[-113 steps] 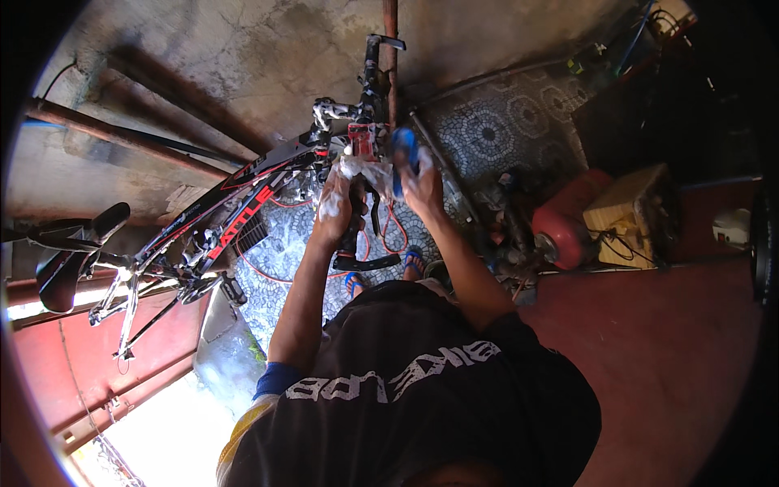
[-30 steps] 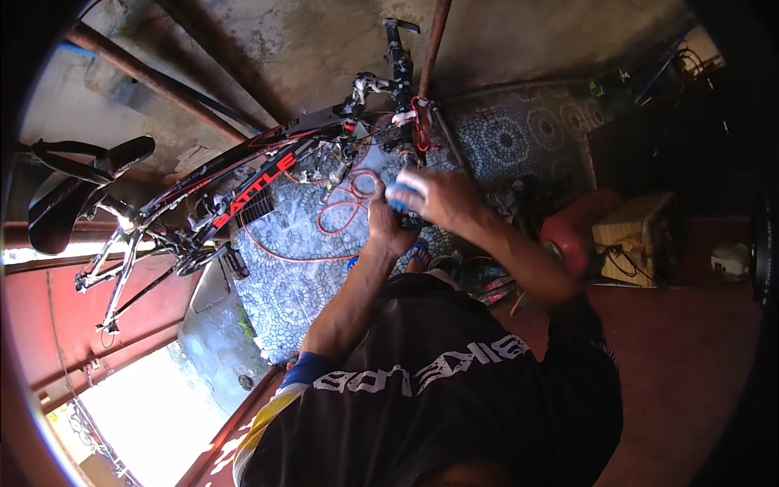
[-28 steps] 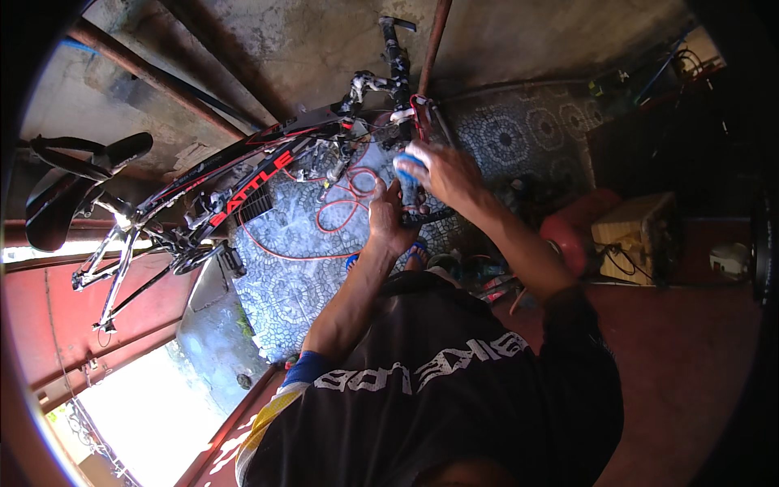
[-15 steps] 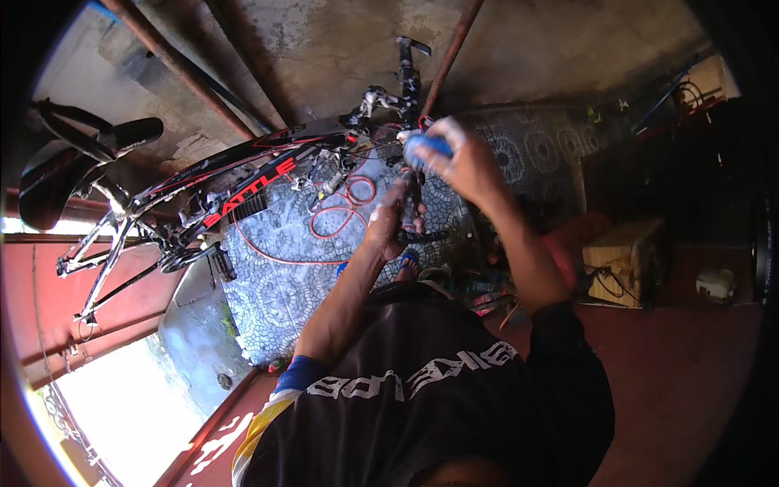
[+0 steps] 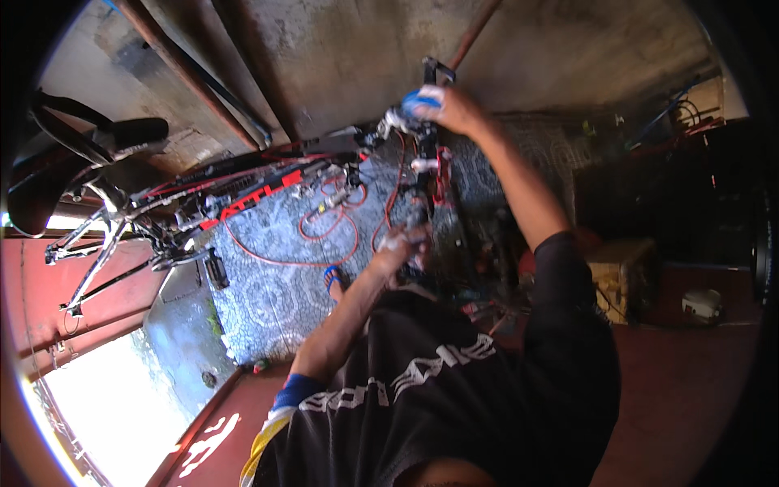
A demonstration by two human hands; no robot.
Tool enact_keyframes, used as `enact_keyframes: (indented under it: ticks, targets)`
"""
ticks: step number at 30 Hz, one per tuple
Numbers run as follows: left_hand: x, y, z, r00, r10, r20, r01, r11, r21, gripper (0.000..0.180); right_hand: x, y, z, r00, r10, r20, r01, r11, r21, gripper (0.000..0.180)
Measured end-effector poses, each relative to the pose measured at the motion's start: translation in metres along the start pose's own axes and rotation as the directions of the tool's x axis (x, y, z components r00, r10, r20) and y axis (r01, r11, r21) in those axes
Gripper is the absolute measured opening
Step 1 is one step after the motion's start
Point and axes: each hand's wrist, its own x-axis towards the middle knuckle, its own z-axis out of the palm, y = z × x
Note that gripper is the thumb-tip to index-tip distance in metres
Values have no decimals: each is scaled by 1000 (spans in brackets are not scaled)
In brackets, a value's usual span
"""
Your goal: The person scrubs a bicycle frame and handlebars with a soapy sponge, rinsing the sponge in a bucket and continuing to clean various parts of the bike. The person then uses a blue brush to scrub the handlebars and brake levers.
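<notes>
A: Head view: right hand [image 5: 454,109] holds a blue-and-white object [image 5: 420,99], grip closed, against the handlebar [image 5: 406,126]. Left hand [image 5: 402,243], below that grip, clasps the fork [image 5: 422,191].

B: Risk?

A: Orange cable [image 5: 324,235] loops beside the lower grip; it could snag. Bicycle frame [image 5: 243,183] may tip.

B: Unclear?

A: The object's kind; left fingers are blurred.

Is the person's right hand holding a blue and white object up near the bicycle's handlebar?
Yes, the right hand grips a blue and white object at the handlebar.
</notes>
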Motion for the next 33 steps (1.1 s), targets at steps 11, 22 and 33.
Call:
enact_keyframes:
  ticks: [11, 22, 33]
  targets:
    - [-41, -36, 7, 984, 47, 173, 5, 957, -290, 65, -124, -212, 13, 886, 90, 455, -9, 984, -177, 42]
    - [-12, -57, 15, 899, 400, 177, -325, 882, -343, 36, -114, -236, 38, 786, 353, 507, -33, 843, -537, 35]
    - [-11, -50, 9, 925, 311, 219, -250, 931, -268, 65, -157, -216, 42, 900, 436, 25, -379, 808, -450, 50]
